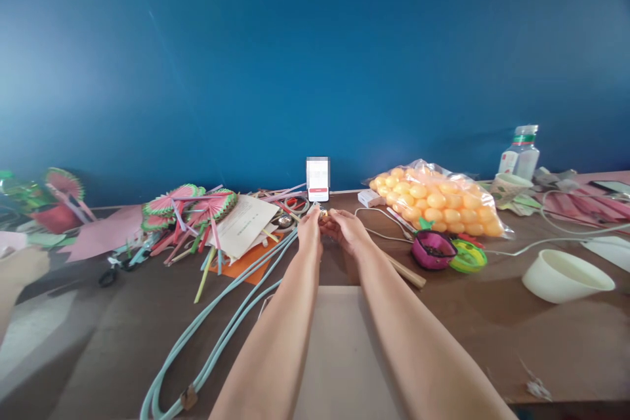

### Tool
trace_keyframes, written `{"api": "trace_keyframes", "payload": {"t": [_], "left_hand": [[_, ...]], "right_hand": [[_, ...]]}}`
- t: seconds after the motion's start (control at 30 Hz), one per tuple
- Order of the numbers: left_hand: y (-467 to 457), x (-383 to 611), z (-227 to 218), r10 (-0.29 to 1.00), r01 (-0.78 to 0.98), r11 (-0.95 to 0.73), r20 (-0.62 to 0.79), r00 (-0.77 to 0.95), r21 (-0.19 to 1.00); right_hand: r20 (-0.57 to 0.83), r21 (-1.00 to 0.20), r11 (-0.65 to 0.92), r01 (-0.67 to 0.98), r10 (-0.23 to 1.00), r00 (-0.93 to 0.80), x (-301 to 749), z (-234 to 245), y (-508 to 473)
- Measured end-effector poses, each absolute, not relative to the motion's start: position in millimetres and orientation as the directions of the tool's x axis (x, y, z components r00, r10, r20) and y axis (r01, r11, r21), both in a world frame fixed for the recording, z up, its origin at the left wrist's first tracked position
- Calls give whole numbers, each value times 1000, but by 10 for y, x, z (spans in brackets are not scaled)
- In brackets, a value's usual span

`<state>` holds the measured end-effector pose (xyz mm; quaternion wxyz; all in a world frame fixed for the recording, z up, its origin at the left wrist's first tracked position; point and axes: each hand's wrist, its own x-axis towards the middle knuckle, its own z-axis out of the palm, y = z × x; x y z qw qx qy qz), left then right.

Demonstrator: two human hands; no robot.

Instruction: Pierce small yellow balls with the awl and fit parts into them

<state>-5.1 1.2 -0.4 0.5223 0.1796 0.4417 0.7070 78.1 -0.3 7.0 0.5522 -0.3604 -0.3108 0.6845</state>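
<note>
My left hand (308, 228) and my right hand (346, 227) meet over the middle of the table, fingers closed together. Between the fingertips shows a small shiny gold-coloured object (323, 212), too small to name and partly covered by the fingers. Just beyond the hands a phone (317, 178) stands upright with its screen lit. Loops of pale blue cable (231, 307) run close by my left hand and forearm. A flat beige board (337, 348) lies beneath my forearms.
Left are papers (249, 223), paper fans (172, 205) and scissors (111, 270); another person's arm (22, 275) reaches in. Right are a bag of orange balls (438, 197), a purple container (433, 249), a green basket (468, 257), a white bowl (566, 279) and a bottle (522, 154).
</note>
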Motion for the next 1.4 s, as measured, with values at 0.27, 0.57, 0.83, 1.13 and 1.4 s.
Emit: {"api": "trace_keyframes", "payload": {"t": [0.27, 0.57, 0.83, 1.13, 1.4], "left_hand": [[24, -41, -13, 919, -608, -87, -173, -356, 789], [50, -42, -86, 923, -558, -107, -126, -363, 823], [-10, -36, -28, 930, -519, -84, -120, -347, 851], [59, -84, -15, 925, -662, -36, -227, -306, 749], [69, -142, 20, 864, -692, -38, -324, -385, 721]], "right_hand": [[-178, -834, -223, -506, 975, -136, 790, 78, 8], [-172, -867, -222, -447, 974, -150, 794, 43, 9], [-189, -890, -221, -399, 975, -120, 785, 31, 34], [-178, -951, -160, -263, 983, 44, 852, 90, 32], [41, -699, -131, 703, 974, 222, 1090, 226, -111]]}}
